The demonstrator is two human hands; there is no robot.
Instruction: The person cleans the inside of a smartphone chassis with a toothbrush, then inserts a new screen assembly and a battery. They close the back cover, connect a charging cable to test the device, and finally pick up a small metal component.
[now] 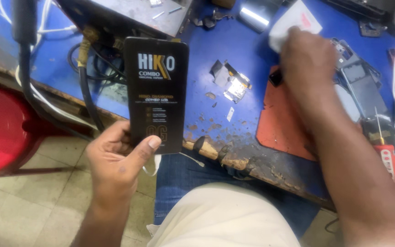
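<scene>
Closest to the camera is the person's lap, with a pale shirt (225, 219) over blue trousers (179, 183). Just up from there, the left hand (115, 160) grips a flat black panel (156, 93) by its bottom end — the thumb (145, 148) is pressed on the front near the lower edge and the fingers curl behind it. The panel stands upright above the hand, with its top end over the near edge of the blue table (252, 59). Left of that hand sits a red stool (3, 130) on the tiled floor, and black cables (85, 91) hang down from the table just beside the panel. The right hand (307, 59) is stretched out over the table, well apart from the left one. It rests on a white cloth or sheet (298, 20) — I cannot tell if the fingers are closed on it, because the hand is blurred. Under that wrist lies an orange mat (280, 123). Between the two hands lie small metal phone parts (234, 82) on the blue top. To the right of the right hand are dark phone frames (362, 82) and a red tool (389, 164).
</scene>
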